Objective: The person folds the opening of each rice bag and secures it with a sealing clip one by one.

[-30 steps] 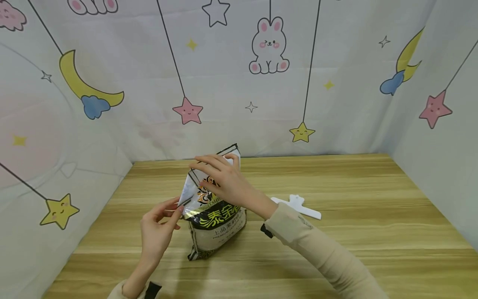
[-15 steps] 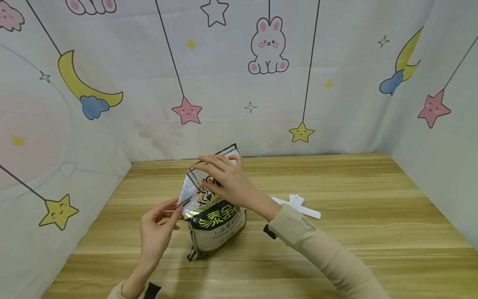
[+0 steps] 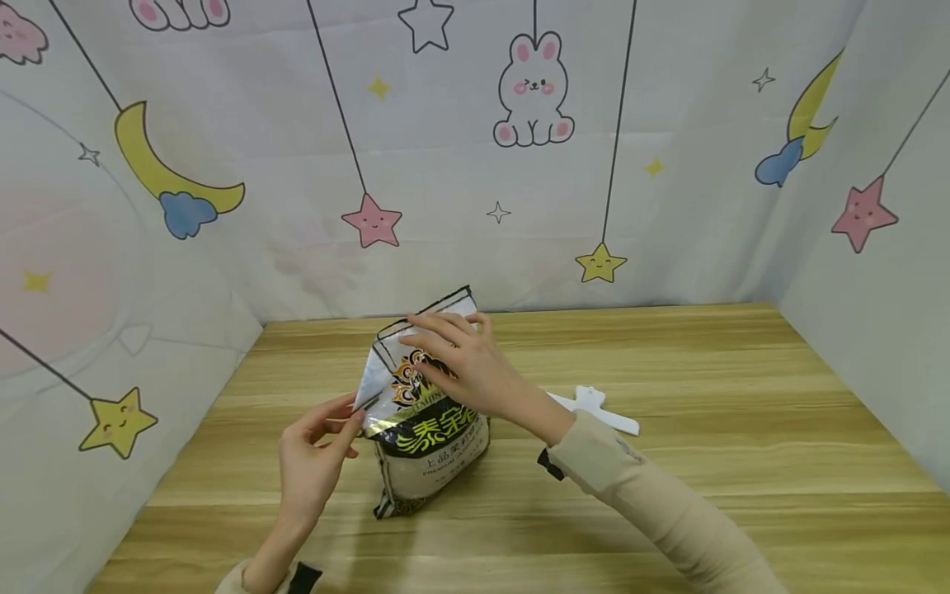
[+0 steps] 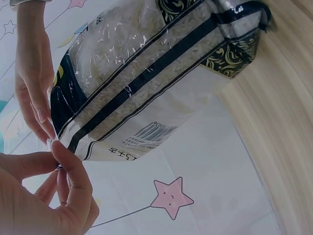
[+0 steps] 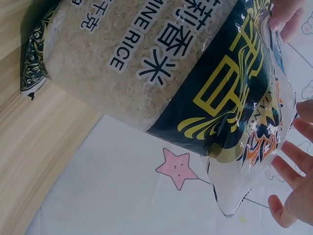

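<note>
A bag of rice (image 3: pixel 445 462), clear with dark bands and a white top, stands on the table. The left hand (image 3: pixel 315 450) pinches its left edge between thumb and fingers; in the left wrist view the left hand (image 4: pixel 58 191) grips this edge near the folded corner. Across the bag's upper front lies the right hand (image 3: pixel 471 363), its fingers extended over the printed white part. In the right wrist view the right hand (image 5: pixel 296 181) has spread fingers against the bag's top. The bag's upper right side is partly hidden behind the right hand.
A white bag clip (image 3: pixel 591 403) lies on the wooden table (image 3: pixel 705 462) right of the bag, one end near the right forearm. Behind the table hangs a white cloth (image 3: pixel 445 165) printed with stars, moons and a rabbit.
The right hand has slid a little to the right across the bag's top, uncovering more of its left part. The left hand keeps its pinch and the bag stays in place.
</note>
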{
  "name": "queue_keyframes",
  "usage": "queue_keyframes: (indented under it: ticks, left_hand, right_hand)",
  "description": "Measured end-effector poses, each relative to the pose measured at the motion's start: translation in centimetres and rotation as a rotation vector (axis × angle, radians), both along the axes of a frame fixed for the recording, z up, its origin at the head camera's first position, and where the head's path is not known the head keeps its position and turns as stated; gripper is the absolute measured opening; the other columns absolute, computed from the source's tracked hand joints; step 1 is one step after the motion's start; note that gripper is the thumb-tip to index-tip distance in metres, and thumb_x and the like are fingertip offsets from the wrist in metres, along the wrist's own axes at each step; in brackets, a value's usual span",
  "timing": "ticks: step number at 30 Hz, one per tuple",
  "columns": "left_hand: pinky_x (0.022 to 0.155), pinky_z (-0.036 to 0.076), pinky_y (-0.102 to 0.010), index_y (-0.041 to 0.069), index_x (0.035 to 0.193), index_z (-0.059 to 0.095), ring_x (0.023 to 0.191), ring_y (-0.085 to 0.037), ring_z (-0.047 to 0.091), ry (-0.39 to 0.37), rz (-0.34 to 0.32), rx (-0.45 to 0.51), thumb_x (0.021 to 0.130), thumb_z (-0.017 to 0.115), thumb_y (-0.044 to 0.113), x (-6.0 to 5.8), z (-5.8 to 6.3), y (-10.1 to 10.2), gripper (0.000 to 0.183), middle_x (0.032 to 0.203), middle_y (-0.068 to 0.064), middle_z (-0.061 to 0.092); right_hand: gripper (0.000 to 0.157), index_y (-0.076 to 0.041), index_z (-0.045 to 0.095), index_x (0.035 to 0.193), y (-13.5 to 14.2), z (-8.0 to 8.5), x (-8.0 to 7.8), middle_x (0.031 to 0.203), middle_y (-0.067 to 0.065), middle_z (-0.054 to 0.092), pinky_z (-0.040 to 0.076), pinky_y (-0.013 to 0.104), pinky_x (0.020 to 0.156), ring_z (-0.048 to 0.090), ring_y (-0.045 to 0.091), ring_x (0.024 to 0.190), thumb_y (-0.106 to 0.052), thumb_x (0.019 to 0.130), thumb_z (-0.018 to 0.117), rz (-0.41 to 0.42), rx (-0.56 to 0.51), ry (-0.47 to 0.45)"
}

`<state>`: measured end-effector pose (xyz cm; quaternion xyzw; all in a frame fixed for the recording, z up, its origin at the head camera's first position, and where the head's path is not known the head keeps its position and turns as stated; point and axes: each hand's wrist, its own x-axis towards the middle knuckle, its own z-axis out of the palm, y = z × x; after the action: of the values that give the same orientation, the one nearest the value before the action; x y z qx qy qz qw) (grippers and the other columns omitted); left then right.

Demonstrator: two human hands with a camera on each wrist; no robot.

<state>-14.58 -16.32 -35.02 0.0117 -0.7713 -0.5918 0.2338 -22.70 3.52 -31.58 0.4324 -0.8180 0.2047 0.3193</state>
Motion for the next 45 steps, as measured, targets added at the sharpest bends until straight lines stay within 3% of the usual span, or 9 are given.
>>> queue_keyframes:
  ticks: [6, 14, 45]
  left_hand:
    - [0.041, 0.050, -0.020, 0.000, 0.096, 0.068, 0.056, -0.005, 0.057, -0.001, 0.003, -0.004, 0.077, 0.065, -0.003, -0.1, -0.1, 0.0, 0.020, 0.074, 0.003, 0.062]
    - [0.041, 0.050, -0.019, 0.000, 0.099, 0.067, 0.057, -0.004, 0.057, -0.014, 0.004, -0.033, 0.077, 0.064, -0.003, -0.1, -0.1, -0.1, 0.022, 0.079, -0.012, 0.063]
    - [0.041, 0.050, -0.020, -0.001, 0.098, 0.067, 0.057, -0.004, 0.057, -0.015, 0.003, -0.036, 0.078, 0.064, -0.003, -0.1, -0.2, -0.2, 0.021, 0.078, -0.010, 0.063]
  right_hand:
    - [0.034, -0.020, 0.056, 0.117, 0.7, -0.2, 0.4, 0.129, 0.001, 0.051, 0.033, 0.044, 0.091, 0.045, 0.015, 0.116, -0.026, 0.084, 0.061, -0.004, 0.010, 0.028]
    - [0.035, -0.020, 0.056, 0.119, 1.9, -0.5, 0.9, 0.128, 0.001, 0.052, 0.032, 0.044, 0.094, 0.045, 0.016, 0.116, -0.024, 0.085, 0.059, 0.000, 0.013, -0.018]
    - [0.029, -0.018, 0.062, 0.109, 5.0, -1.7, 1.2, 0.117, 0.002, 0.058, 0.032, 0.046, 0.090, 0.050, 0.018, 0.108, -0.020, 0.081, 0.065, -0.017, -0.027, -0.013]
